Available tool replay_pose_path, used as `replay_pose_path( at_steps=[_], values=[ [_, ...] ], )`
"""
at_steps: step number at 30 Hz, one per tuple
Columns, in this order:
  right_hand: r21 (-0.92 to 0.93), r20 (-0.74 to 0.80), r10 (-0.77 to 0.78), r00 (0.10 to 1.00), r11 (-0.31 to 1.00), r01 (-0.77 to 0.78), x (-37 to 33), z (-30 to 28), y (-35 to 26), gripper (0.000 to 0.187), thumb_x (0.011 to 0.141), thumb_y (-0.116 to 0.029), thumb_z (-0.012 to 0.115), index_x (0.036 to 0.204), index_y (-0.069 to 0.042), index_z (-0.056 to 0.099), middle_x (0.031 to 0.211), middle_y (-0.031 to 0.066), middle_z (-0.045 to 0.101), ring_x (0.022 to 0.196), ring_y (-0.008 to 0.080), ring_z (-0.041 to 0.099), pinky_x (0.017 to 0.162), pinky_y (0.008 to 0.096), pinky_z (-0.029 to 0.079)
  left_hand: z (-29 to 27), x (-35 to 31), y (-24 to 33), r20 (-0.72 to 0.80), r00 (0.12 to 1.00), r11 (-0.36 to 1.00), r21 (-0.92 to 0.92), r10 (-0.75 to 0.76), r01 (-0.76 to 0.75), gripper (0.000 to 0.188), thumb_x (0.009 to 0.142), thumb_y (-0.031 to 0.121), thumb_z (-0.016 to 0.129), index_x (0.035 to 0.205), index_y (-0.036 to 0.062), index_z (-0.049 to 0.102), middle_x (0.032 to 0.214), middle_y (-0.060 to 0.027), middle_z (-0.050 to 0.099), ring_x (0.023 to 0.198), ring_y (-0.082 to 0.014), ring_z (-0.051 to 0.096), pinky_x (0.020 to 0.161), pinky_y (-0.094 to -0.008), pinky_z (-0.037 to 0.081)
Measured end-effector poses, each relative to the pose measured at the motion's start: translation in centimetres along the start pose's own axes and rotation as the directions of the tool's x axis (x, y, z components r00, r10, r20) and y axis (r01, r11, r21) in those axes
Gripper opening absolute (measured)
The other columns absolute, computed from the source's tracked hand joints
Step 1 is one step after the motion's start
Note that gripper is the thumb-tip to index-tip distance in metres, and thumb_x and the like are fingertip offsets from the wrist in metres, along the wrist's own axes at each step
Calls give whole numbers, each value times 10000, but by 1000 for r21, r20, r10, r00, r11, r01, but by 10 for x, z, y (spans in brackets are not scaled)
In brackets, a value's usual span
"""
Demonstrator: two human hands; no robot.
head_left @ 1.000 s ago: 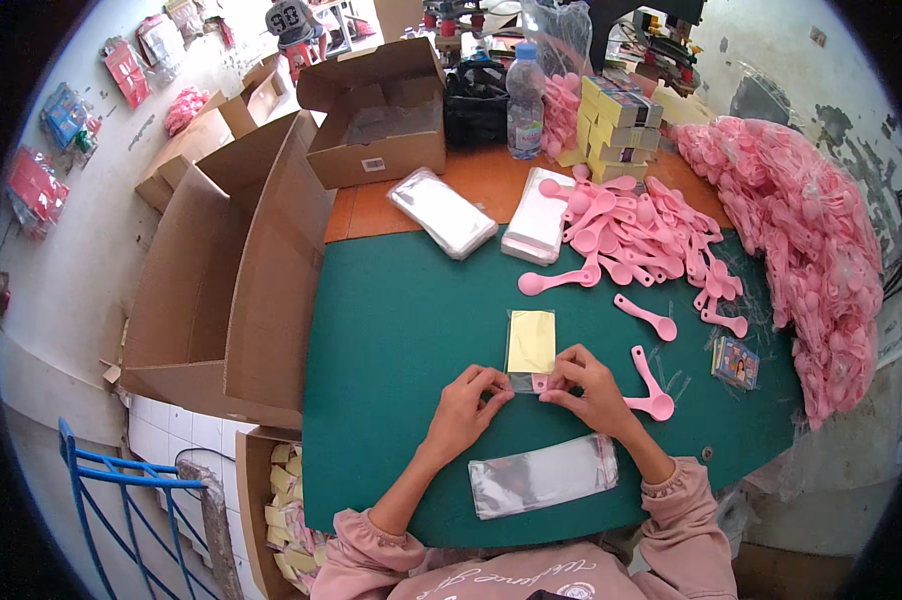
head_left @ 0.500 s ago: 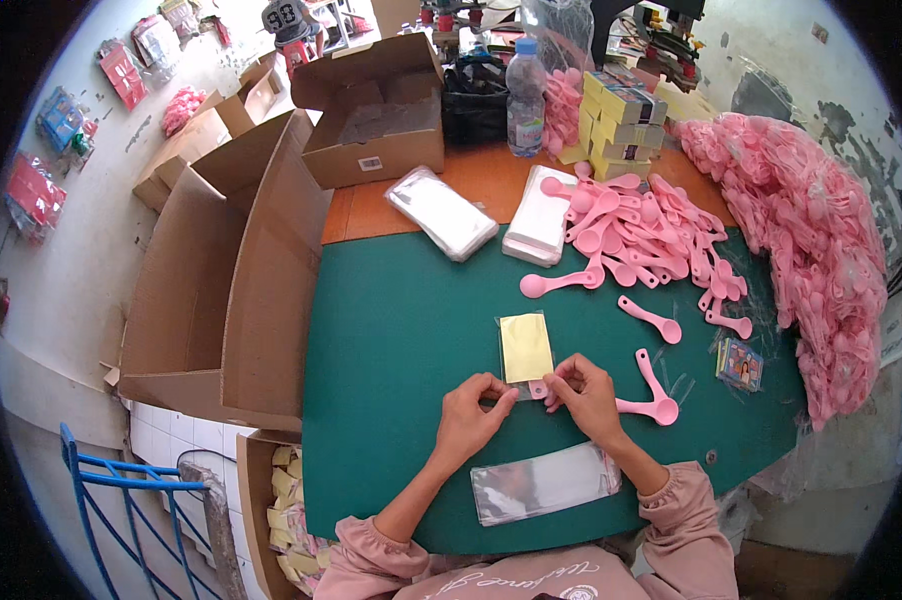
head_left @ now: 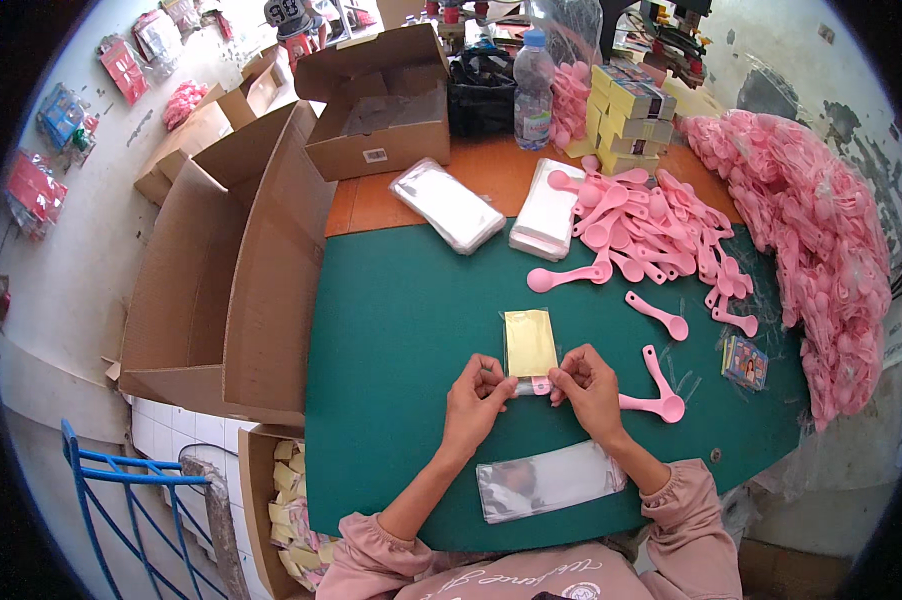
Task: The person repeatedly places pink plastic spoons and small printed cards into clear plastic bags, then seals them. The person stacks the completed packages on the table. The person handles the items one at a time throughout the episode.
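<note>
Both my hands pinch the lower end of a small clear plastic bag (head_left: 509, 318) lying on the green mat. Inside it a yellow card (head_left: 530, 345) covers most of the contents, and a pink spoon's handle end (head_left: 541, 385) shows just below the card. My left hand (head_left: 476, 402) has thumb and fingertips closed at the bag's lower left corner. My right hand (head_left: 588, 393) grips the lower right corner the same way. Nearer to me lies a stack of empty clear bags (head_left: 551, 482). Right of my right hand rest loose pink measuring spoons (head_left: 663, 405).
A heap of pink spoons (head_left: 621, 225), two bag stacks (head_left: 449, 205) (head_left: 543, 212) and card stacks (head_left: 631, 110) stand toward the back. Bagged spoons (head_left: 811, 230) line the right edge. Cardboard boxes (head_left: 271, 270) border the left; a water bottle (head_left: 533, 95) stands behind.
My left hand has moved slightly up and right, its fingertips now at the bag's lower edge. Less of the bag's lower end shows below the card. The whole view has shifted slightly.
</note>
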State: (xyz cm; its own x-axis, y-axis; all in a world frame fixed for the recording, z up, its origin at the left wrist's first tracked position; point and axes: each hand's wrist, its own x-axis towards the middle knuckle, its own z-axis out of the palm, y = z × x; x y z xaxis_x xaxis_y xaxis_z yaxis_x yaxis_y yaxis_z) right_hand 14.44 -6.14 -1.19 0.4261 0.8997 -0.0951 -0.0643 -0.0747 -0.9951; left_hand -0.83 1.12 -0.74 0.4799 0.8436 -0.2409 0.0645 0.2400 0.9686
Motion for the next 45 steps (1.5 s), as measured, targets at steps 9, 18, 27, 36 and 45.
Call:
replay_pose_path(
  at_steps=[9, 18, 27, 36, 45],
  values=[
    [-12, -3, 20, 1000, 1000, -20, 0, -1, -3, 175, 814, -46, 583, 975, 12, 547, 670, 51, 575, 557, 80, 552, 483, 199, 453, 1, 0, -3, 3, 1000, 999, -36, 3, -2, 123, 821, 63, 571, 939, 48, 540, 761, -20, 573, 721, -66, 557, 567, -199, 464],
    [-10, 14, 34, 999, 999, -34, 2, -1, -3, 264, 807, -41, 590, 1062, 12, 545, 669, 46, 573, 562, 82, 555, 495, 203, 462, 4, -2, -2, -19, 999, 998, 54, 41, -40, 336, 815, 35, 561, 1142, 39, 480, 796, -58, 581, 719, -99, 572, 596, -233, 501],
    [-96, 42, 21, 999, 995, -17, 5, -5, 3, 281, 822, -62, 572, 1088, 24, 552, 702, 58, 598, 572, 88, 572, 512, 206, 477, 15, -15, 16, 299, 783, 276, 818, 546, -504, 590, 822, 273, 536, 1330, 94, 294, 1323, -152, 310, 1187, -270, 365, 953, -480, 290],
    [-152, 59, -34, 998, 988, 43, 4, -2, 1, 264, 826, -24, 515, 1086, 17, 545, 694, 67, 597, 549, 101, 575, 481, 223, 484, 6, -10, -8, 496, 824, 62, 846, 274, -530, 747, 835, 541, 381, 1377, 71, 174, 1443, -95, 135, 1325, -209, 163, 1011, -582, 95],
    [-602, 149, -272, 951, 738, 306, -1, -24, -11, 267, 770, -40, 563, 1035, -13, 576, 827, 121, 597, 704, 228, 590, 635, 311, 490, 15, -8, -3, 546, 758, -47, 821, 357, -569, 686, 840, 528, 384, 1367, 116, 231, 1426, -99, 191, 1308, -224, 212, 981, -641, 39]
  ],
)
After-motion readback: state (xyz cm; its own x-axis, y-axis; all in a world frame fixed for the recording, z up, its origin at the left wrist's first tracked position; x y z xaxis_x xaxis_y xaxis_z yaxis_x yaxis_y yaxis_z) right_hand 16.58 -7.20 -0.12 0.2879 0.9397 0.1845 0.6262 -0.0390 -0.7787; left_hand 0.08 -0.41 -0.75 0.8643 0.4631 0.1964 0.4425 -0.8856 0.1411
